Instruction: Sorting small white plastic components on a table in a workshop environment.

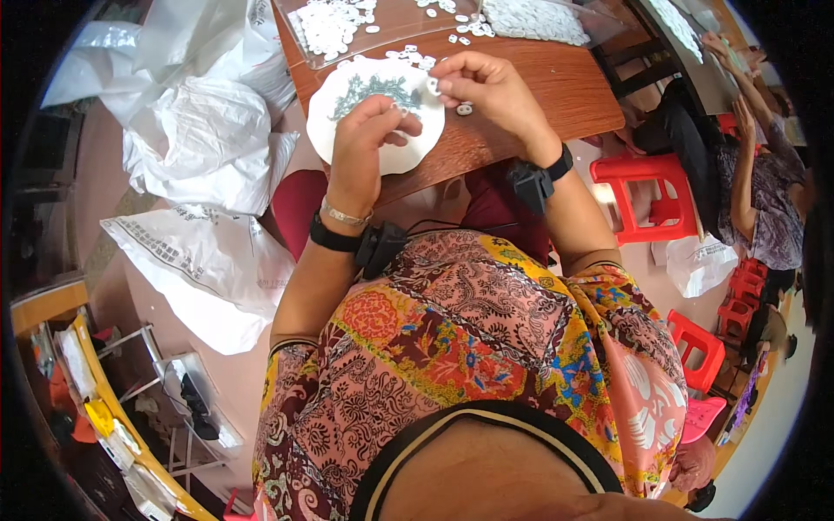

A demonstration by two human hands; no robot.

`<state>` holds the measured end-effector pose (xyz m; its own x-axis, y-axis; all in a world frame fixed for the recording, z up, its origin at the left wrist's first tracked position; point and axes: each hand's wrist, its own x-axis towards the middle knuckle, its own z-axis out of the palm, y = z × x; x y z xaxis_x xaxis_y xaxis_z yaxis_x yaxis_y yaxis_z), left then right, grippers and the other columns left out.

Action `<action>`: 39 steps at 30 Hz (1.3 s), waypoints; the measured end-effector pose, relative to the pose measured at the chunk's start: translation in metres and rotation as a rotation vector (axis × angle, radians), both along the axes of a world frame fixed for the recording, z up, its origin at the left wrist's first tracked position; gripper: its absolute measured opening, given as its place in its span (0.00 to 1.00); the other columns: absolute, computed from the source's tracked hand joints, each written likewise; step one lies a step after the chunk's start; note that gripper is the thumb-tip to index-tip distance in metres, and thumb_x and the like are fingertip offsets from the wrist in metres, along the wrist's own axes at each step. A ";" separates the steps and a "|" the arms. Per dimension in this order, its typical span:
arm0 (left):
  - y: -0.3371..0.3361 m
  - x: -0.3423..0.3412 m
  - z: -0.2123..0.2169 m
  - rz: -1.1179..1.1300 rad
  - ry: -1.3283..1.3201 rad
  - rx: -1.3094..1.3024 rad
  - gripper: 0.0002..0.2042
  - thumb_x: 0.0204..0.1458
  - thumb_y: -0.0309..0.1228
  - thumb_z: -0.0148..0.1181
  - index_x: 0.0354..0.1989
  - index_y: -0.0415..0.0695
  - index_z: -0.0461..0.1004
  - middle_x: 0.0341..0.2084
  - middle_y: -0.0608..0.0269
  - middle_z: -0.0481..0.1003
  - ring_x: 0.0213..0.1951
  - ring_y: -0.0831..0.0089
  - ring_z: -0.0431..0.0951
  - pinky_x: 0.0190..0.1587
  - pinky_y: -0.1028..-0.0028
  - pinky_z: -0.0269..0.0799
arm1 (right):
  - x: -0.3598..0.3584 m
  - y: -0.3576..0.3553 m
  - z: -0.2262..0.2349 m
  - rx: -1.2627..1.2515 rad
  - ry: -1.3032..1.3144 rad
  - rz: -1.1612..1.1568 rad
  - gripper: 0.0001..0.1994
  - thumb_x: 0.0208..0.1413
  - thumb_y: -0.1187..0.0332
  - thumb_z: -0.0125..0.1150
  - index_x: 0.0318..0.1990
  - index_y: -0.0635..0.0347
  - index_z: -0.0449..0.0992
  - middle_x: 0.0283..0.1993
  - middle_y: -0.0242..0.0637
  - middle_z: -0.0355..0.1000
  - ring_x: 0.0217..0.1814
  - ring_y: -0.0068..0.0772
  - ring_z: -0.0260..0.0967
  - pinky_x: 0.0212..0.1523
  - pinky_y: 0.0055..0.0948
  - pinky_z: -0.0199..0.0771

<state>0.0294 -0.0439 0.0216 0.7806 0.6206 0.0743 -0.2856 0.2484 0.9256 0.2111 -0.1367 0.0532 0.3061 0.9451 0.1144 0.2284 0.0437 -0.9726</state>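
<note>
A small white oval plastic piece with holes [433, 86] is pinched between the thumb and forefinger of my right hand [493, 94], over the right side of a white plate [323, 126]. My left hand [369, 139] hovers above the near part of the plate. Its fingers are curled together, and whatever they hold is too small to make out. Many small grey-green metallic pieces [369, 89] lie heaped on the plate, partly hidden by my left hand. Loose white oval pieces [408, 57] are scattered just beyond it, and another white piece [464, 109] lies below my right hand.
On the brown wooden table [556, 95], a clear tray [308, 54] holds a pile of white pieces. A packed clear bag [534, 22] sits at the far edge. Large white sacks [200, 143] stand at left, a red stool [647, 195] at right. Another person [764, 191] sits far right.
</note>
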 end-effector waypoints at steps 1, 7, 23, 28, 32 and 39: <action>-0.001 0.002 0.002 -0.019 -0.013 -0.009 0.08 0.53 0.31 0.48 0.28 0.41 0.71 0.25 0.64 0.75 0.31 0.78 0.73 0.36 0.78 0.65 | -0.007 0.002 -0.004 0.069 0.089 0.053 0.09 0.55 0.73 0.58 0.42 0.64 0.75 0.30 0.27 0.72 0.31 0.15 0.67 0.34 0.16 0.69; 0.003 -0.001 -0.007 -0.077 -0.125 -0.129 0.08 0.54 0.31 0.47 0.30 0.39 0.70 0.25 0.61 0.74 0.30 0.75 0.74 0.36 0.77 0.66 | -0.036 -0.001 -0.005 0.052 0.058 0.110 0.09 0.55 0.74 0.57 0.43 0.64 0.76 0.31 0.28 0.73 0.33 0.16 0.68 0.36 0.18 0.70; 0.000 -0.006 -0.001 -0.032 -0.135 -0.178 0.08 0.53 0.30 0.47 0.26 0.39 0.69 0.21 0.64 0.72 0.26 0.77 0.72 0.33 0.79 0.66 | -0.025 0.005 -0.001 0.018 0.062 0.140 0.07 0.54 0.72 0.60 0.39 0.63 0.76 0.29 0.28 0.72 0.29 0.14 0.67 0.32 0.16 0.68; -0.003 -0.001 -0.004 0.139 0.059 0.045 0.07 0.51 0.28 0.50 0.23 0.40 0.70 0.17 0.68 0.70 0.23 0.82 0.68 0.29 0.81 0.62 | -0.024 0.009 0.003 0.000 0.105 0.034 0.07 0.55 0.72 0.58 0.40 0.64 0.75 0.28 0.29 0.72 0.28 0.15 0.68 0.30 0.16 0.68; -0.004 0.002 -0.008 0.121 0.060 0.109 0.07 0.49 0.27 0.51 0.22 0.39 0.69 0.15 0.69 0.67 0.21 0.82 0.65 0.27 0.81 0.59 | -0.027 0.008 0.006 0.012 0.041 0.020 0.07 0.55 0.72 0.58 0.40 0.65 0.75 0.27 0.29 0.72 0.27 0.15 0.68 0.30 0.15 0.68; -0.004 0.002 -0.008 0.113 0.089 0.144 0.07 0.49 0.27 0.51 0.22 0.38 0.69 0.14 0.69 0.66 0.20 0.82 0.63 0.25 0.79 0.59 | -0.030 0.006 0.007 0.027 0.018 0.048 0.06 0.55 0.73 0.58 0.39 0.65 0.75 0.27 0.29 0.72 0.27 0.15 0.66 0.29 0.15 0.67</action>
<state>0.0313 -0.0479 0.0137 0.7138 0.6928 0.1025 -0.2197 0.0825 0.9721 0.1808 -0.1304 0.0603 0.2624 0.9555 0.1347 0.2075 0.0805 -0.9749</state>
